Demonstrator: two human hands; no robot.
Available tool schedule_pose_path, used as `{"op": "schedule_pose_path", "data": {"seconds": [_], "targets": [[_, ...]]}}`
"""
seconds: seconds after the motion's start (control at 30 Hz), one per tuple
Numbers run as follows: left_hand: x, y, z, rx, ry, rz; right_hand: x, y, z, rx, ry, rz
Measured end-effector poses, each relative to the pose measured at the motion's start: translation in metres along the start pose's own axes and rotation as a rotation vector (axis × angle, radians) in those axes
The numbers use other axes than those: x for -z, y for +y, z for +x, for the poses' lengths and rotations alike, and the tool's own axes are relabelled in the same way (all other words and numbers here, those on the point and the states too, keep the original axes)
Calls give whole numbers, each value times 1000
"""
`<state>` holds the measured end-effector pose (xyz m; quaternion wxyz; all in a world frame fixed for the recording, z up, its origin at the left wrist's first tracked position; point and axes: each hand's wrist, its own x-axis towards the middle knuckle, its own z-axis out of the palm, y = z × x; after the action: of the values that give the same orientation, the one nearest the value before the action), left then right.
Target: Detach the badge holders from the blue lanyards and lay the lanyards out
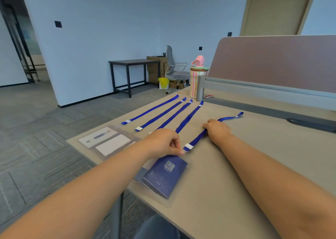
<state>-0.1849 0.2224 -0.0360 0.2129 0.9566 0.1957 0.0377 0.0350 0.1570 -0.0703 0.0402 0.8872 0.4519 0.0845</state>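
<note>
Several blue lanyards lie side by side on the beige desk (227, 193), running away from me; the leftmost lanyard (151, 109) is straight. The nearest lanyard (197, 139) stretches from its white clip (188, 146) to a far end (239, 114). My right hand (217, 131) presses down on its middle. My left hand (164, 141) pinches at the clip end, fingertips just beside the white clip. A dark blue badge holder (164, 175) with a QR code lies right below my left hand. Clear badge holders with white cards (107, 140) lie to the left.
A striped cup (196, 82) with a pink object on top stands at the desk's far end, next to a grey post of the desk partition (272, 62). The desk's left edge drops to the floor. A black table and an office chair stand farther back.
</note>
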Motion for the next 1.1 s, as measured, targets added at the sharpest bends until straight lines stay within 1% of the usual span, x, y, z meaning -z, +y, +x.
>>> {"op": "schedule_pose_path", "data": {"seconds": [0.13, 0.3, 0.47, 0.63, 0.7, 0.9, 0.97, 1.1], "targets": [[-4, -5, 5, -43, 42, 42, -3, 3, 5, -8, -16, 37], [-8, -14, 7, -64, 6, 215, -6, 6, 8, 30, -1, 124], [-9, -19, 6, -91, -29, 136, -9, 6, 9, 23, 7, 188], [-6, -15, 9, -109, -54, 117, -13, 9, 11, 2, 15, 249], [-2, -10, 14, -121, -34, 138, -14, 10, 12, 5, 25, 303], [-3, 18, 55, -191, -18, 337, -15, 20, 21, -12, 21, 445], [-7, 22, 74, -206, -24, 384, -14, 26, 26, -11, 7, 447], [-14, 19, 110, -177, -56, 397, -13, 34, 38, 38, -40, 406]]}}
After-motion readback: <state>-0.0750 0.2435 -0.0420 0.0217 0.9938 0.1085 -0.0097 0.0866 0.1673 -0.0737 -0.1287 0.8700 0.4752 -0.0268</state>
